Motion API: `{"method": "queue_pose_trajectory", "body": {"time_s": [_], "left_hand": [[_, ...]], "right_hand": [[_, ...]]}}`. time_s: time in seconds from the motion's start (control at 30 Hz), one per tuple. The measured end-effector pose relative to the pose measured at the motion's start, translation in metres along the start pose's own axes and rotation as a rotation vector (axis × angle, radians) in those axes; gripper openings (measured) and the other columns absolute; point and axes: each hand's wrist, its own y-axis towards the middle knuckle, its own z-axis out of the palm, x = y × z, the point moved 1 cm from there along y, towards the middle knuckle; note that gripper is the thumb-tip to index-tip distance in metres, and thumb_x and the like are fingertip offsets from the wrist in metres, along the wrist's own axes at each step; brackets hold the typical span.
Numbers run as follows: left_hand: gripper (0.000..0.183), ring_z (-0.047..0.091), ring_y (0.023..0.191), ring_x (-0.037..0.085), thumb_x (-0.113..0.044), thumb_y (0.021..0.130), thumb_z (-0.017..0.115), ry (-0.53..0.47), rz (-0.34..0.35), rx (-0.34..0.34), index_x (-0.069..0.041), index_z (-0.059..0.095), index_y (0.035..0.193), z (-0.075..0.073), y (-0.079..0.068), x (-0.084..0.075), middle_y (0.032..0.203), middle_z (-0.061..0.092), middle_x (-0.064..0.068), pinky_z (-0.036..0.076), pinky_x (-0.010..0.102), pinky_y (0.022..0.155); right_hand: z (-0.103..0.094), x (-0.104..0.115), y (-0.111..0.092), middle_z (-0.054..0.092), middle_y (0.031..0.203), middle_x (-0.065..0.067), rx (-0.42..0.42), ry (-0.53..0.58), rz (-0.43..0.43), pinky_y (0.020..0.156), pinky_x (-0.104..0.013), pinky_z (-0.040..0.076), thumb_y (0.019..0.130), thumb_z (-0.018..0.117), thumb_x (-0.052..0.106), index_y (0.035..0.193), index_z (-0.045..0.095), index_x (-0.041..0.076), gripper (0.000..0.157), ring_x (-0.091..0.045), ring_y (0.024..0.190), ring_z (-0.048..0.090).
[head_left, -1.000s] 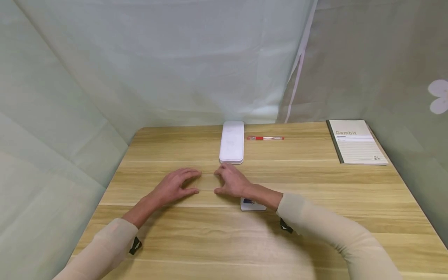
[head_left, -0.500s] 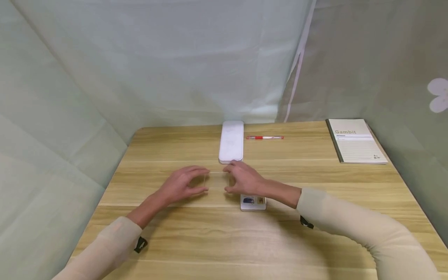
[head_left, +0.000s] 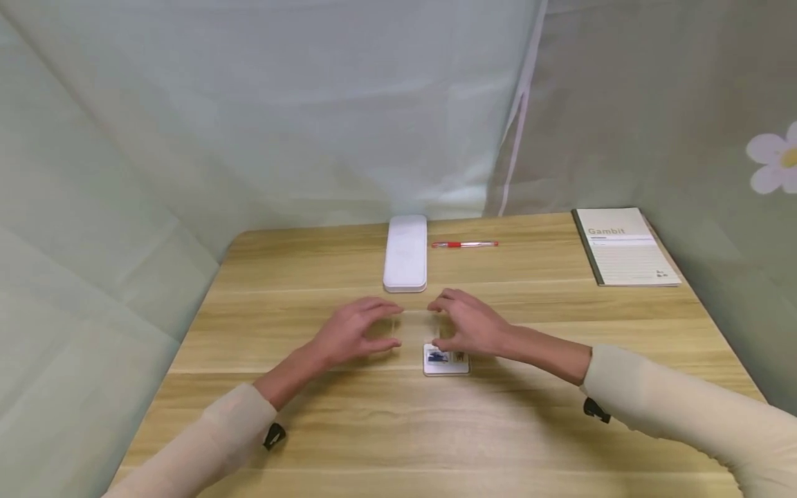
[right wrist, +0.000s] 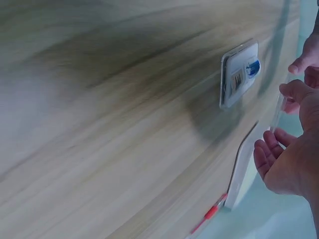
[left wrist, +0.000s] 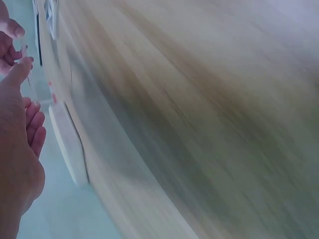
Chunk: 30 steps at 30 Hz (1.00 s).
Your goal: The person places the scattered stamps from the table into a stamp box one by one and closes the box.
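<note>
A clear, thin rectangular lid-like piece spans the space between my two hands, seen edge-on in the right wrist view. My left hand pinches its left side with thumb and fingers. On its right side, my right hand grips it the same way. Just below it in the head view, on the table, lies a small flat white case with a blue picture and a brown one on top. The lid-like piece is held above the table, and the right thumb overlaps the case's far edge in this view.
A long white box lies at the back of the wooden table. Right of it is a red-and-clear pen. A notebook marked Gambit sits at the far right. Curtains stand behind the table.
Both hands have moved to the right together, carrying the clear piece toward the white case. More of the case now shows from under the right arm. The head view has shifted slightly.
</note>
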Motion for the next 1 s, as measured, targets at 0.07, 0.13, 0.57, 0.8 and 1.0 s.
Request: {"method": "queue_pose_trajectory", "body": {"time_s": [0.07,0.13,0.57,0.8,1.0], "left_hand": [[0.06,0.065,0.128,0.022,-0.049,0.09,0.084,-0.003,0.011,0.006,-0.016,0.071,0.138,0.004,0.005,-0.006,0.137,0.07,0.003,0.054,0.044,0.107],[0.06,0.065,0.127,0.021,-0.049,0.09,0.084,-0.003,0.029,0.008,-0.016,0.071,0.137,0.007,0.01,-0.012,0.136,0.07,0.002,0.054,0.043,0.106],[0.059,0.065,0.123,0.019,-0.046,0.088,0.087,-0.01,0.106,0.017,-0.012,0.073,0.134,0.024,0.021,-0.04,0.13,0.07,0.001,0.055,0.038,0.104],[0.058,0.066,0.123,0.019,-0.049,0.089,0.085,0.004,0.114,0.064,-0.012,0.074,0.134,0.03,0.017,-0.043,0.13,0.071,0.002,0.055,0.038,0.104],[0.057,0.066,0.122,0.019,-0.049,0.09,0.085,0.001,0.109,0.083,-0.013,0.074,0.133,0.034,0.012,-0.043,0.129,0.071,0.002,0.056,0.038,0.103]], "right_hand": [[-0.004,-0.003,-0.009,0.067,0.126,-0.011,-0.012,-0.004,-0.008,0.097,-0.043,0.056,0.084,0.091,0.028,0.132,0.069,-0.001,0.06,-0.025,0.113,0.063],[-0.007,-0.007,-0.017,0.067,0.126,-0.01,-0.017,-0.002,-0.011,0.096,-0.043,0.056,0.084,0.091,0.028,0.131,0.069,-0.001,0.06,-0.025,0.112,0.063],[-0.011,-0.021,-0.052,0.069,0.123,-0.007,-0.045,0.0,-0.006,0.098,-0.051,0.056,0.082,0.093,0.025,0.126,0.072,0.001,0.054,-0.026,0.113,0.065],[0.001,-0.021,-0.058,0.069,0.124,-0.006,-0.034,0.032,0.01,0.101,-0.05,0.056,0.08,0.095,0.025,0.125,0.073,0.002,0.054,-0.025,0.116,0.065],[0.01,-0.022,-0.061,0.068,0.123,-0.006,-0.023,0.058,-0.001,0.097,-0.047,0.057,0.078,0.094,0.02,0.124,0.072,0.001,0.054,-0.023,0.112,0.064]]}}
